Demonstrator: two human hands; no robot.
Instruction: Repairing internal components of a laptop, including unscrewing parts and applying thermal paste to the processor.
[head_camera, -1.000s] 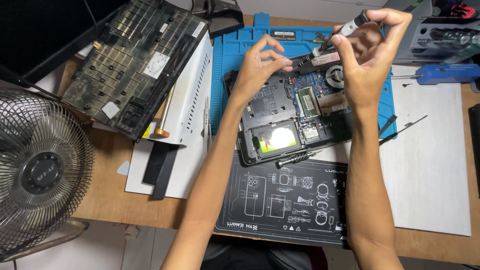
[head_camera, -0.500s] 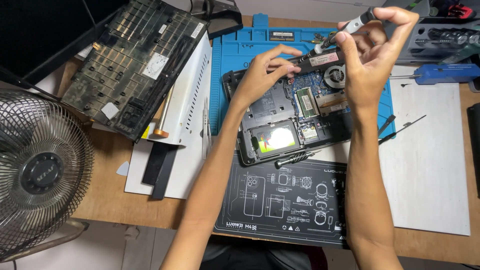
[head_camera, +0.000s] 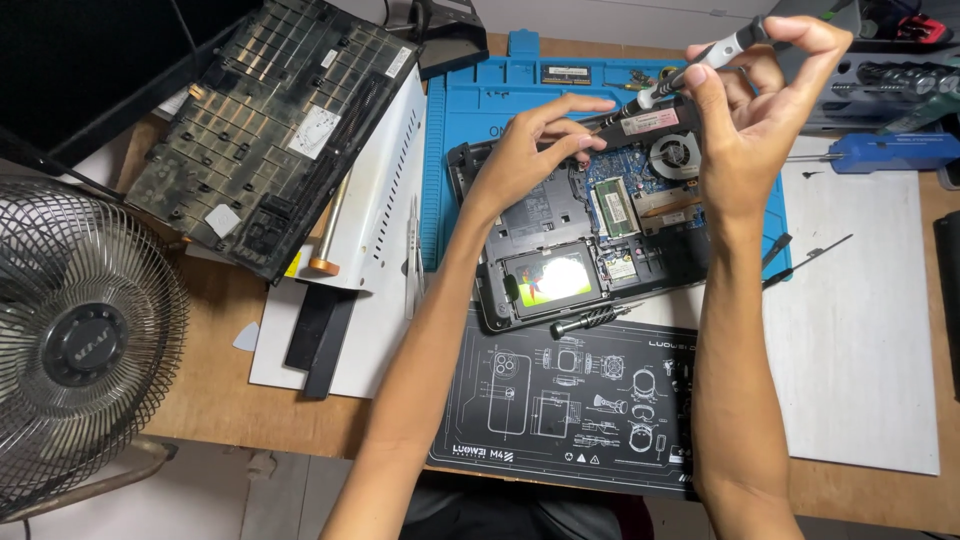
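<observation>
We count one opened laptop (head_camera: 590, 240) lying underside up, partly on a blue repair mat (head_camera: 480, 110) and partly on a black printed mat (head_camera: 570, 400). Inside it we see one round cooling fan (head_camera: 675, 155), one green memory module (head_camera: 612, 205) and one drive with a reflective face (head_camera: 555, 280). One detached bottom cover (head_camera: 270, 130) leans to the left, over a white perforated panel (head_camera: 385, 190).

We count two screwdrivers. One is in use: the slim grey-and-black screwdriver (head_camera: 690, 72) sits tilted above the laptop's upper edge, tip pointing down and left. The second screwdriver (head_camera: 590, 320) lies loose at the laptop's lower edge. One blue-handled tool (head_camera: 880, 152) rests on the white sheet (head_camera: 860, 330) at right, and one desk fan (head_camera: 80, 340) stands at far left.

Our right hand (head_camera: 760, 110) is raised, wrist bent, palm facing left. Its thumb and fingertips are clamped on the screwdriver's handle near the top, with the forefinger curled over the cap.

Our left hand (head_camera: 530, 150) reaches in from below, forearm running diagonally across the black mat. Its fingers are slightly spread and extended; the fingertips meet the screwdriver's lower shaft just above the board, near the upper edge of the laptop. We cannot tell whether they pinch the shaft or only steady it.
</observation>
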